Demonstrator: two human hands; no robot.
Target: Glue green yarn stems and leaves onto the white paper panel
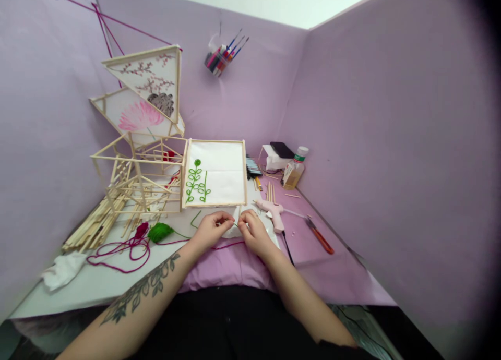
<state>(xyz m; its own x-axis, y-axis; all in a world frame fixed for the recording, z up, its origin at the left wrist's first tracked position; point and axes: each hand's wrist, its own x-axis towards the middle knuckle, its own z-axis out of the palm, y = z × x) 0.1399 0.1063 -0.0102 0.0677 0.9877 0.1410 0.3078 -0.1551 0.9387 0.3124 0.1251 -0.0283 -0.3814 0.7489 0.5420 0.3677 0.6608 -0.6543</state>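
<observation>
My left hand (214, 227) and my right hand (253, 228) are close together near the table's front edge, fingertips pinched. A short bit of green yarn (235, 225) shows between them, its ends hidden by my fingers. More of this yarn trails from a green ball (159, 232) left of my left wrist. Just beyond my hands stands a white panel (225, 185) in a thin wooden frame. Green yarn stems with looped leaves and a coiled round flower (198, 163) are on its left side.
At left are a stick framework (143, 188), piled wooden sticks (97, 219) and magenta yarn (129, 268). Two painted panels hang above. A pink glue gun (276, 214), an orange-handled knife (321, 240) and a bottle (294, 171) occupy the right. Purple walls close in both sides.
</observation>
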